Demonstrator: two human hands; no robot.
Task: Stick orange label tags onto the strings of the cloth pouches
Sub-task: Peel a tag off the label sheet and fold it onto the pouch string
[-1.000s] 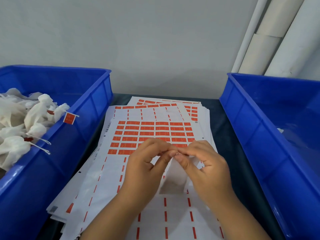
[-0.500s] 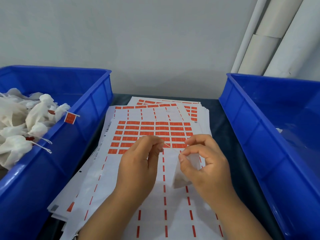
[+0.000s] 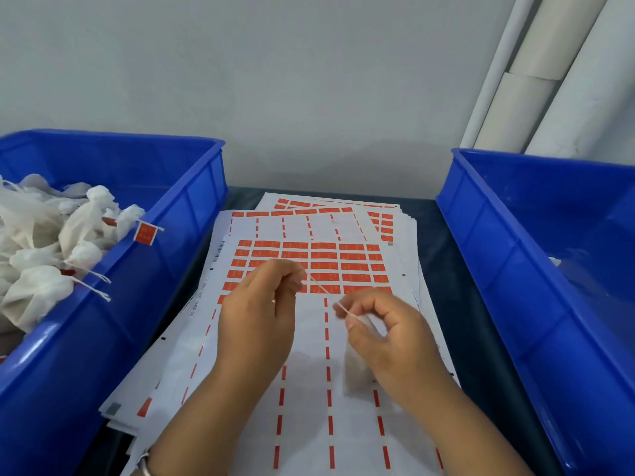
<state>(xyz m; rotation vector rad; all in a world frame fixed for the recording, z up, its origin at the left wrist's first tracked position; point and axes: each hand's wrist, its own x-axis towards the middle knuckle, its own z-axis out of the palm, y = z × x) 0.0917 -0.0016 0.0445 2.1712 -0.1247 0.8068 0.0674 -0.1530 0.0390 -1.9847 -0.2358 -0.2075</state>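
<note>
The left hand is pinching one string end while the right hand is pinching the other beside the dangling cloth pouch, above the label sheet; keeping it taut should ease tagging.

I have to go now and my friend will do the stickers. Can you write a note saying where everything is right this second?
Left hand: pinches one end of the string.
Right hand: pinches the other end of the string, with the cloth pouch hanging under it.
String: stretched between both hands above the label sheets; no orange tag on it yet.
Done: tagged pouches lie in the left blue bin.
Left: peel a label, fold it onto this string. The right blue bin looks nearly empty.
</note>
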